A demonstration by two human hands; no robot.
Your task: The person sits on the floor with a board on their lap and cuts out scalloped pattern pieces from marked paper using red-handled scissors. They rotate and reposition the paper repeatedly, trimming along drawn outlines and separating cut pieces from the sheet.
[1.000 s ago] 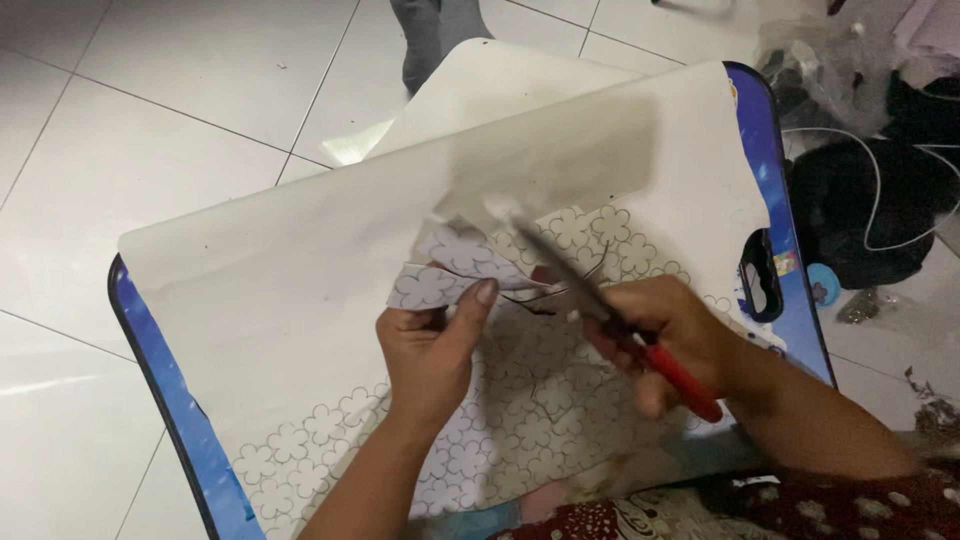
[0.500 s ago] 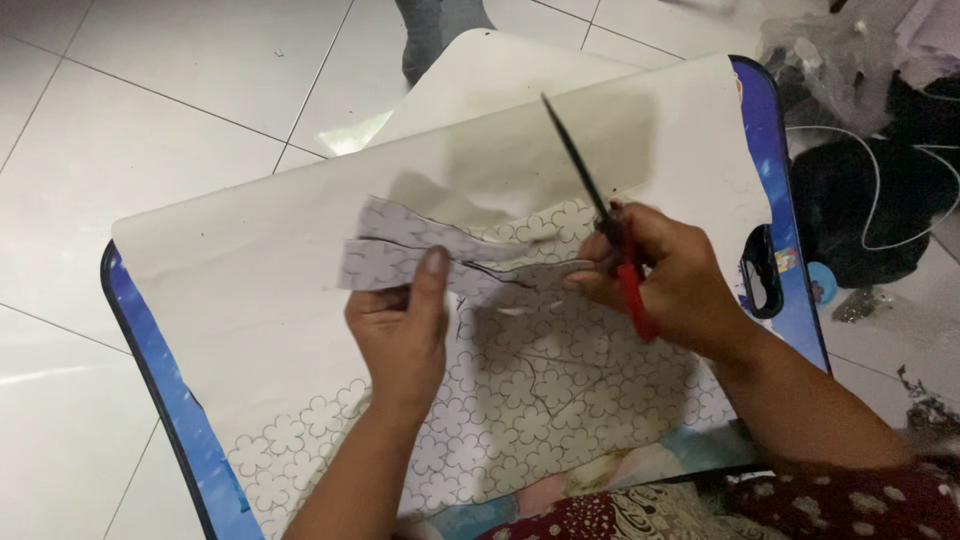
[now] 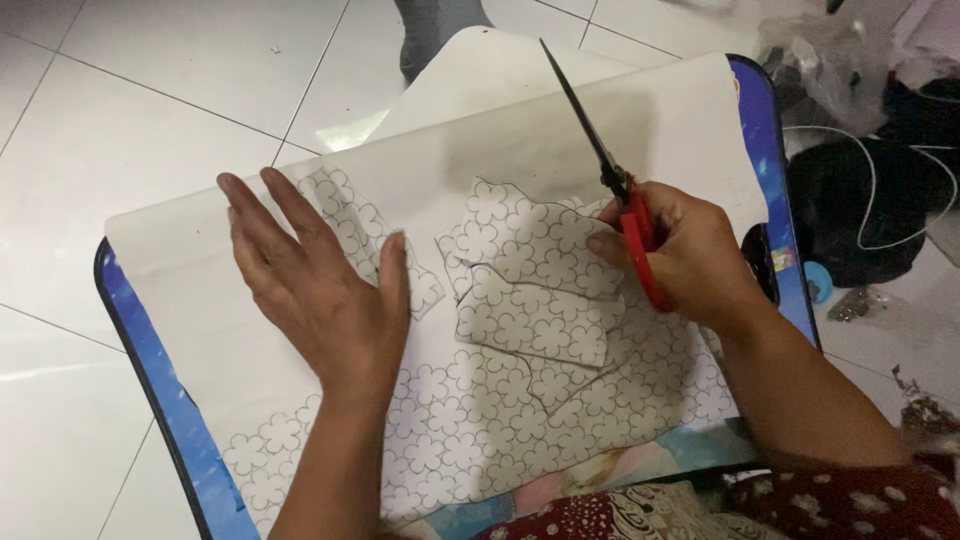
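My left hand lies flat, fingers spread, on a cut piece of flower-patterned paper at the left of a large white sheet. My right hand grips red-handled scissors, their dark blades closed and pointing up and away. Its fingertips touch another cut patterned piece in the middle of the sheet. More flower-patterned paper covers the near part of the sheet.
The sheet rests on a small blue-edged table over white floor tiles. A dark bag with a white cable and clutter lie at the right. A person's grey leg stands beyond the table.
My left hand has put the cut paper piece down on the sheet and now presses it flat. The scissors have swung upright, away from the paper.
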